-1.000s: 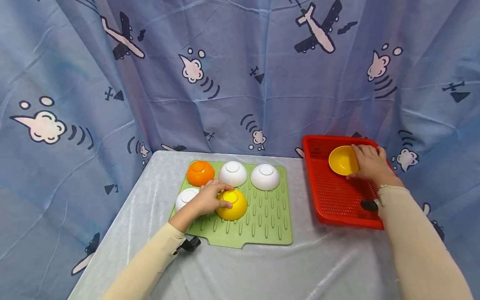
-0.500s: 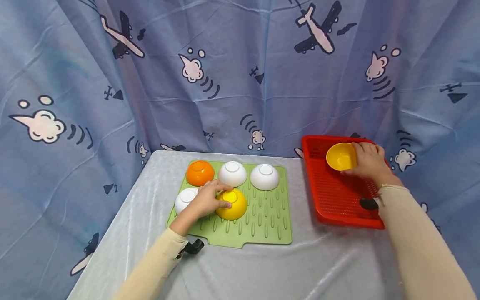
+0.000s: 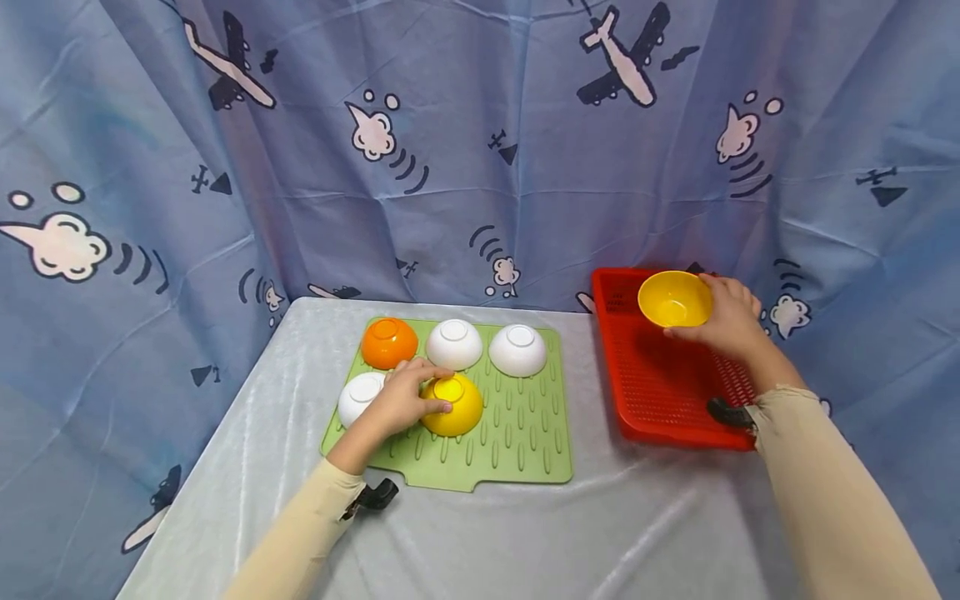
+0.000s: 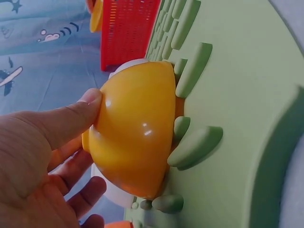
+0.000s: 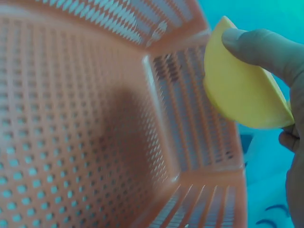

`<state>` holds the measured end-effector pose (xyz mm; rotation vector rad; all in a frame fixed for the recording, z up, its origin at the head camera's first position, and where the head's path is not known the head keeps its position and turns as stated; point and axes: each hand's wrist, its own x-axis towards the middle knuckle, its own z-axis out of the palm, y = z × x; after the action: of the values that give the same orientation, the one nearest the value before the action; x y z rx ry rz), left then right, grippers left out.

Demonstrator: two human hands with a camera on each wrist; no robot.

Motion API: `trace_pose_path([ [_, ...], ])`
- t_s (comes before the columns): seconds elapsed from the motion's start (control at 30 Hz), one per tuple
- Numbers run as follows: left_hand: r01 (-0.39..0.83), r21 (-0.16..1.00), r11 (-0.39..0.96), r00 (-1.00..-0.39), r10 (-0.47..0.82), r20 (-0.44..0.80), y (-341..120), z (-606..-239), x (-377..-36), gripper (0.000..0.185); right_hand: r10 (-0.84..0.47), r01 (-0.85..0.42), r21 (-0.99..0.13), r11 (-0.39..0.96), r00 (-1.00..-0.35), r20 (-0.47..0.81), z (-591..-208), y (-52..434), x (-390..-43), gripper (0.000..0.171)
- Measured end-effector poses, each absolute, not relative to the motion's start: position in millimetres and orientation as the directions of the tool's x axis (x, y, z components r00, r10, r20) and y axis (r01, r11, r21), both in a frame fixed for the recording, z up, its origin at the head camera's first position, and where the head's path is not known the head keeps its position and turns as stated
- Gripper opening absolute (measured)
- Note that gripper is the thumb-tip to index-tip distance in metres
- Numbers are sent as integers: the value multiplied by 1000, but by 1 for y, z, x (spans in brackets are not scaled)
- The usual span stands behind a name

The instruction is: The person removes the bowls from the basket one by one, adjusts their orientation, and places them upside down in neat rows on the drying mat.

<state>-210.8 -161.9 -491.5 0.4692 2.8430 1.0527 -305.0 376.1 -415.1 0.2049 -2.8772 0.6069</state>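
My right hand [image 3: 731,321] grips a yellow bowl [image 3: 673,300] by its rim, mouth up, above the red basket [image 3: 618,392]. In the right wrist view, the thumb [image 5: 259,45] lies over the rim of that bowl [image 5: 242,85]. With my left hand [image 3: 401,400] I hold another yellow bowl [image 3: 461,412], which sits upside down on the green drying mat [image 3: 525,454]. The left wrist view has the thumb [image 4: 76,118] against this bowl [image 4: 137,128] and the fingers bent near its base, partly hidden.
Upturned on the mat's back row are an orange bowl [image 3: 388,343] and two white bowls [image 3: 453,346]. A third white bowl [image 3: 358,398] is partly behind my left hand. Behind the grey-covered table [image 3: 525,542] hangs a blue curtain [image 3: 450,233].
My right hand has raised its yellow bowl out of the red basket, moving up and slightly left. The left hand keeps its hold on the other yellow bowl. The head view has shifted slightly.
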Motion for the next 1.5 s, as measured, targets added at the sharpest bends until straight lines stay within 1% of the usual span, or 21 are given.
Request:
trace_pose_path([
  [0.27,265,648,714,-950,308,49,-163,-492,-211,55,-60,-178,-501,847,-968,243,-396,341,-274,116],
  [0.47,264,666,698,-951,304,58,-162,-492,-209,54,-54,-174,-548,818,-972,229,-385,310,-247,117],
  [0.57,263,668,696,-951,302,61,-162,-492,-208,55,-49,-177,-581,794,-972,229,-383,296,-234,116],
  [0.8,271,669,692,-950,306,68,-161,-495,-209,55,-72,-239,-646,725,-959,273,-388,264,-205,113],
  [1.1,290,659,694,-946,314,86,-160,-494,-208,55,-134,-332,-653,681,-933,335,-403,227,-180,108],
  [1.3,295,664,687,-942,326,81,-158,-491,-206,55,-206,-386,-646,658,-918,339,-411,205,-170,108],
  [1.5,296,661,689,-939,335,72,-157,-490,-204,55,-249,-394,-652,647,-918,307,-422,191,-161,109],
])
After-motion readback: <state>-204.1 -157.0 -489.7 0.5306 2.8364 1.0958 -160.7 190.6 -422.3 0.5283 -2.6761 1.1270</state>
